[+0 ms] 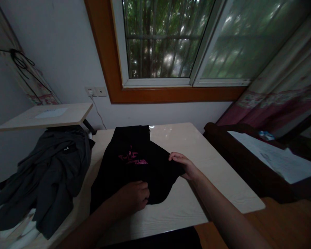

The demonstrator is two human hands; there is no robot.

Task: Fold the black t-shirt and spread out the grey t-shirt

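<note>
Black garment lies on the pale table, left of the table's middle, pink print facing up. Long axis runs away from the wearer, far end toward the wall, near end drifting a bit left. A tapered flap of the same cloth angles off to the right and slightly nearer; that flap's tip is the key spot. Right hand is on it: fingers closed over the top, thumb side below, so it has the tip pinched, with the garment's main body off to its left. Whether the tip is clear of the table, can't tell. Left hand is over the near part of the garment, closer to the main body than the right hand; fingers curled in, nearly closed, back of hand up. Can't tell if any cloth is caught in them. Print sits just beyond the left hand; cloth spans the gap between both hands. Further out: dark grey clothing pile left of the garment, apart from both hands, raised board behind it.
</note>
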